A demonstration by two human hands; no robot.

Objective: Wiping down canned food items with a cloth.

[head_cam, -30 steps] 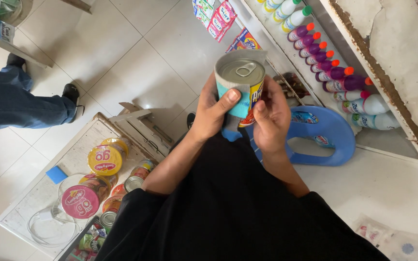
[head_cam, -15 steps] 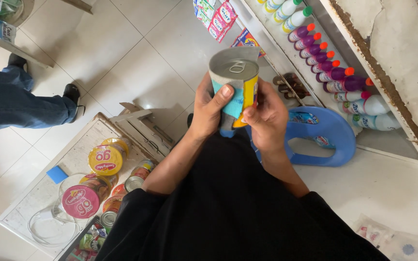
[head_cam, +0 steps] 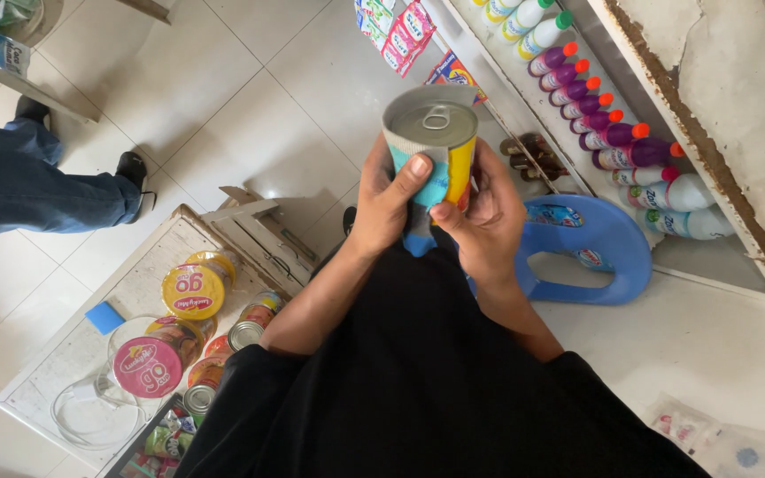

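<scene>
Can gripped by left hand, right hand

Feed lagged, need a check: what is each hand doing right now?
Left hand: closed around the pull-tab can, thumb pressed on its label.
Right hand: closed on the same can, from the other side.

Bright, even daylight, soft shadows, sharp focus, slight wide-angle stretching at edges.
</scene>
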